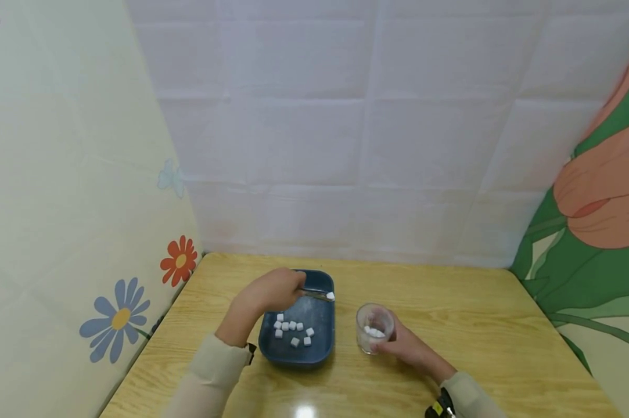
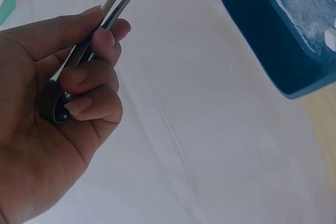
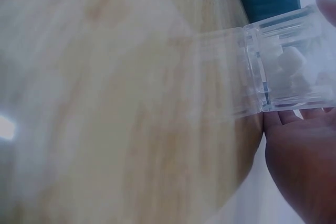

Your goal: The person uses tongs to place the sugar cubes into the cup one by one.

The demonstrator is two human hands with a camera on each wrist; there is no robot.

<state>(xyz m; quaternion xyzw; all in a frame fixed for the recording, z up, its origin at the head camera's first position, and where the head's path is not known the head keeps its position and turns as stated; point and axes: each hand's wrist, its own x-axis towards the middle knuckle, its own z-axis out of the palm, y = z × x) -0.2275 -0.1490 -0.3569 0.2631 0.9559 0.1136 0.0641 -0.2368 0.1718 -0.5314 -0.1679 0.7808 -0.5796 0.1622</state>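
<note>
pale sleeves (image 1: 209, 366) come in nearest the head camera, a dark band at each wrist. the left hand (image 1: 277, 290) reaches over the left side of a dark blue tray (image 1: 323, 342) and holds metal tongs (image 1: 314, 295), fingers curled round them. a single white cube (image 1: 330, 296) sits at the tongs' tips, above the tray's right edge. the right hand (image 1: 405, 343) grips a clear glass (image 1: 365, 317) from its right side, thumb on the near side; the glass stands upright on the table, well apart from the tray, with white cubes (image 1: 374, 332) in its bottom. more cubes (image 1: 293, 326) lie loosely grouped in the near half of the tray. under all this is the yellowish wooden table (image 1: 450, 307). behind it hangs a creased white cloth (image 1: 314, 133); a flowered panel (image 1: 47, 191) flanks it on the left, and a panel with large orange blooms (image 1: 607, 180) on the right.
</note>
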